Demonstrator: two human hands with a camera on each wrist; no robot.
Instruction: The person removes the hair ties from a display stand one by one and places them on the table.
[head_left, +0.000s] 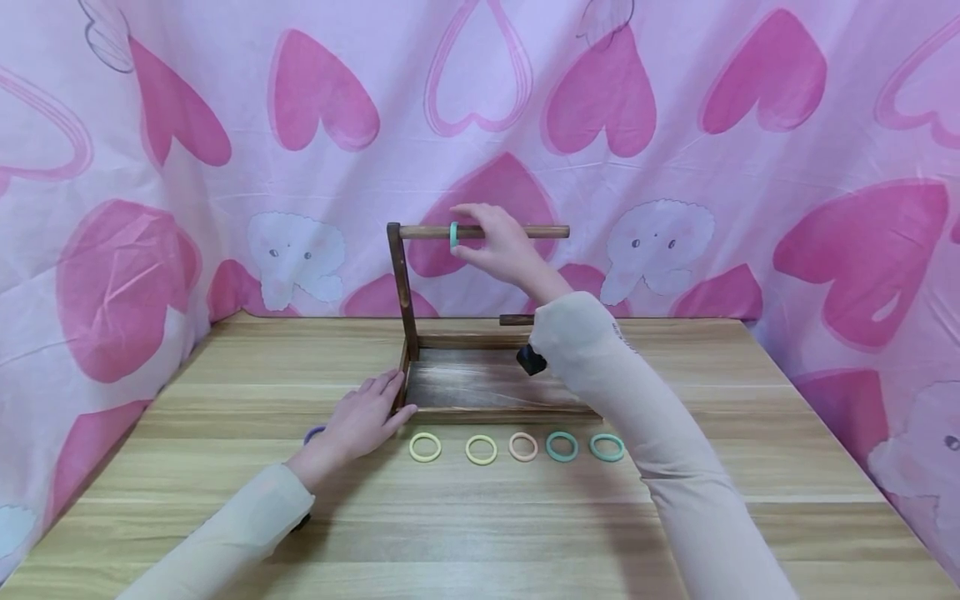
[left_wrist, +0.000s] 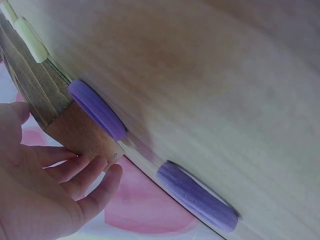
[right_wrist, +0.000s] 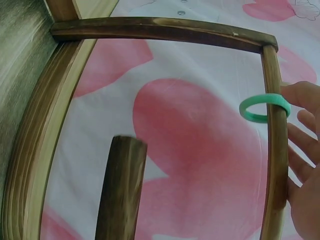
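A green hair tie point(head_left: 453, 237) circles the upper bar point(head_left: 547, 232) of a dark wooden stand, toward its post. My right hand point(head_left: 495, 242) holds that tie by thumb and fingertips; in the right wrist view the bar point(right_wrist: 276, 165) passes through the green loop point(right_wrist: 255, 118). My left hand point(head_left: 362, 417) rests against the left end of the stand's tray base point(head_left: 480, 414), fingers loosely extended. The left wrist view has those fingers point(left_wrist: 85, 177) at the wooden end panel point(left_wrist: 82, 129). Close by are two purple hair ties, one nearer the panel point(left_wrist: 97, 110) and another farther along point(left_wrist: 197, 196).
In front of the stand lies a row of hair ties: two yellow ones point(head_left: 425, 447), a pink one point(head_left: 522, 447) and two green ones point(head_left: 562, 447). A shorter lower bar point(head_left: 516, 320) juts out behind my right sleeve. Patterned pink cloth point(head_left: 480, 167) hangs behind the table.
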